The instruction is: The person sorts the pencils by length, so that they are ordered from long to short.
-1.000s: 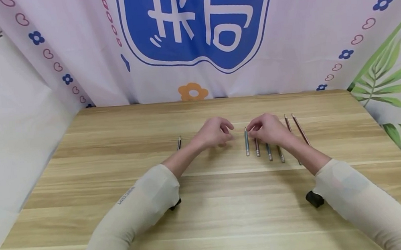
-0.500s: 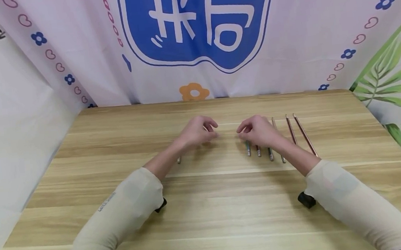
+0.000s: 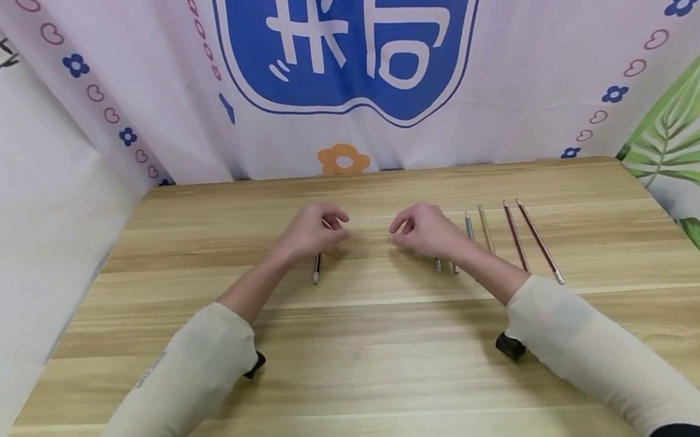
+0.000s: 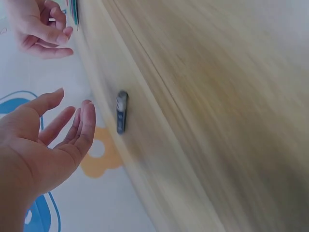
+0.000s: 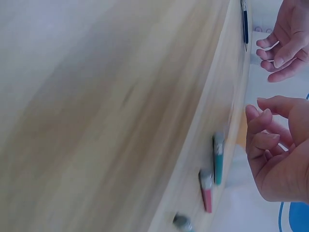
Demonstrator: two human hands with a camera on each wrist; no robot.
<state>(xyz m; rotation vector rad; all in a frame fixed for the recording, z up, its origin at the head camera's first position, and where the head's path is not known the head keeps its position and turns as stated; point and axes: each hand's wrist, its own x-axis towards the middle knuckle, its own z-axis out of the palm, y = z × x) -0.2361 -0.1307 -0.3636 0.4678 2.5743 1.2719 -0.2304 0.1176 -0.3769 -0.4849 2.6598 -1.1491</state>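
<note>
My left hand hovers above the table by a black pencil, part of which it hides in the head view. Its fingers are loosely bent around nothing, as the left wrist view of the hand shows. To the right, my right hand is also raised, with relaxed fingers and nothing between them. Several pencils lie spread in a row beneath and beyond it, among them a blue pencil, a gold pencil and a dark red pencil. A teal pencil appears near it in the right wrist view.
The pencils lie on a wood-grain table. Behind its far edge hangs a printed curtain with a blue emblem. White sheeting borders the left, and a leaf-patterned sheet the right.
Both hands have moved left, the left one farther, so the gap between them has widened. The left hand passed over the black pencil. The pencils stay in place.
</note>
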